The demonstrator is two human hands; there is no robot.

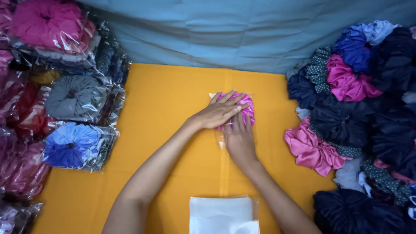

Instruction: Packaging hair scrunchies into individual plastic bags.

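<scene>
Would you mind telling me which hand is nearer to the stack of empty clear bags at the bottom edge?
The right hand: it lies just above the stack of clear bags. The left hand presses the bagged pink scrunchie, farther up.

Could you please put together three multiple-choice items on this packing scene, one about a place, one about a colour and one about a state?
1. Where does the stack of clear empty bags lie?
A. At the near edge of the orange sheet
B. On the loose scrunchie pile
C. On the blue cloth

2. What colour is the scrunchie under the hands?
A. Grey
B. Bright pink
C. Navy

3. How are the left hand and right hand placed?
A. Lifted off the sheet
B. Each gripping a separate bag
C. Both pressed flat on the bagged scrunchie

Answers: 1 A, the stack sits between the forearms at the bottom; 2 B, pink fabric shows past the fingers; 3 C, the palms lie flat, with the left overlapping the right.
</scene>
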